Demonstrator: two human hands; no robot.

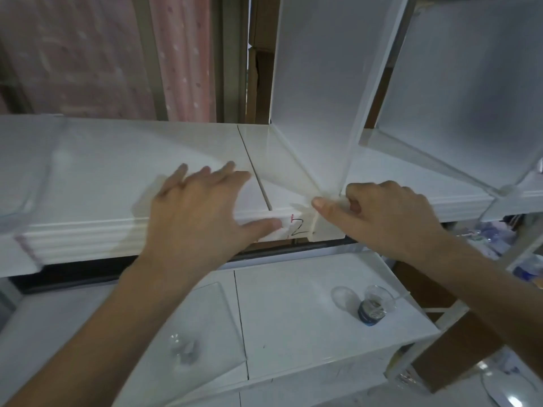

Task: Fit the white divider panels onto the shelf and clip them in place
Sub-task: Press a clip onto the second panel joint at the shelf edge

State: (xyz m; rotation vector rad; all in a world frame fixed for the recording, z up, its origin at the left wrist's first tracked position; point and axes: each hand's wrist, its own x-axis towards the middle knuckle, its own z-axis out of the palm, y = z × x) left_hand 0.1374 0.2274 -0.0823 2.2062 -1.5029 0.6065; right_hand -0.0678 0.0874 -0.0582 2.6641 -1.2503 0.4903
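A white shelf [111,160] runs across the middle, with a seam and a hand-written "2" on its front edge. A white divider panel [317,83] stands upright on it, right of the seam. My left hand [202,207] lies flat and spread on the shelf top beside the seam, thumb on the front edge. My right hand [385,212] pinches a small white clip [326,227] at the foot of the divider, on the shelf's front edge. A second white panel [470,83] stands further right.
A lower white shelf [293,318] holds a clear plastic cup with dark liquid [373,306], a clear sheet [205,327] and a small clear object. Pink curtains hang behind at the left. Brown cardboard and clutter sit at the lower right.
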